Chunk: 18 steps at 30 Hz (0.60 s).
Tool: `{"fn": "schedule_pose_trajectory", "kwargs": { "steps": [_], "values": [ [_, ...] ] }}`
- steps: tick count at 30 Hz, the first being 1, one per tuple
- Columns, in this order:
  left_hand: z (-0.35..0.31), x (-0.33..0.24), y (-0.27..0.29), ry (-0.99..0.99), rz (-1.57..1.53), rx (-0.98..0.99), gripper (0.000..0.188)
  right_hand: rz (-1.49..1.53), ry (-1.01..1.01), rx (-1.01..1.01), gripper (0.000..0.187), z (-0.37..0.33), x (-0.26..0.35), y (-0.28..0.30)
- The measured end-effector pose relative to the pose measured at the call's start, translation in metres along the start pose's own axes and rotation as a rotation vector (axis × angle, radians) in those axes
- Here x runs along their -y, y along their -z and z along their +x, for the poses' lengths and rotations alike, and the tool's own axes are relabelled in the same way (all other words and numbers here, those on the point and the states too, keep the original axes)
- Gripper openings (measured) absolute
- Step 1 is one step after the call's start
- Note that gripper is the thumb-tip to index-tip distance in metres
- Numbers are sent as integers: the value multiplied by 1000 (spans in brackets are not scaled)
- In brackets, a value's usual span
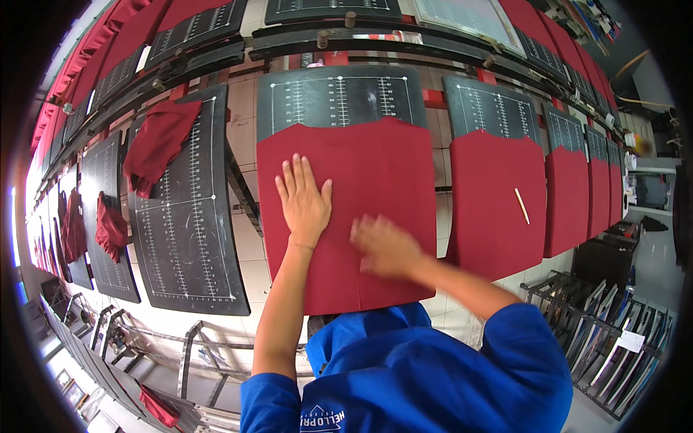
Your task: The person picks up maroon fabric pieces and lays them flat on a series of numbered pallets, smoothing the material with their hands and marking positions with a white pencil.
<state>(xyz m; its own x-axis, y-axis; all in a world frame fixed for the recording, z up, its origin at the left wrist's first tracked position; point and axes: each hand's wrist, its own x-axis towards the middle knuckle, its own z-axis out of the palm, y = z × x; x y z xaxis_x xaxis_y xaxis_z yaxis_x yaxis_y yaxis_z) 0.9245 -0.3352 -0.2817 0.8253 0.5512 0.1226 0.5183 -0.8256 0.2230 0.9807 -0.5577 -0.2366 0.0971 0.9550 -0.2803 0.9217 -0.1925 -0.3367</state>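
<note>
OK, red cloth (pixel 346 195) lies flat under L hand (pixel 307 209), its fingers straight, a bit spread; R hand's (pixel 390 249) over it, blurred, can't tell if fingers curl. Dark board (pixel 339 101) shows past L fingertips; white stick (pixel 522 206) lies R of R fingers.

Bright in here, glare whitening the far left; right hand (pixel 388 247) blurred, gridded boards (pixel 186 242) bent toward the dark rim

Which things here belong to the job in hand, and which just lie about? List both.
In the job:
red fabric panel, left hand flat on it, blurred right hand over it
black ruled board beneath

Apparently lying about:
white stick on the neighbouring red panel
crumpled red cloth on the board to the left
</note>
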Motion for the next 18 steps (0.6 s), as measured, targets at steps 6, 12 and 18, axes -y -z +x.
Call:
{"fn": "schedule_pose_trajectory", "kwargs": {
  "steps": [6,12,18],
  "values": [
    [40,-39,-11,-240,-36,83,71,-68,-344,-615,71,83,-189,53],
    [60,-40,-18,-237,-16,61,70,-8,-364,-181,74,-47,-3,-8],
    [33,-47,-18,-209,-23,29,71,97,-172,186,78,-92,-9,-26]
  ]
}}
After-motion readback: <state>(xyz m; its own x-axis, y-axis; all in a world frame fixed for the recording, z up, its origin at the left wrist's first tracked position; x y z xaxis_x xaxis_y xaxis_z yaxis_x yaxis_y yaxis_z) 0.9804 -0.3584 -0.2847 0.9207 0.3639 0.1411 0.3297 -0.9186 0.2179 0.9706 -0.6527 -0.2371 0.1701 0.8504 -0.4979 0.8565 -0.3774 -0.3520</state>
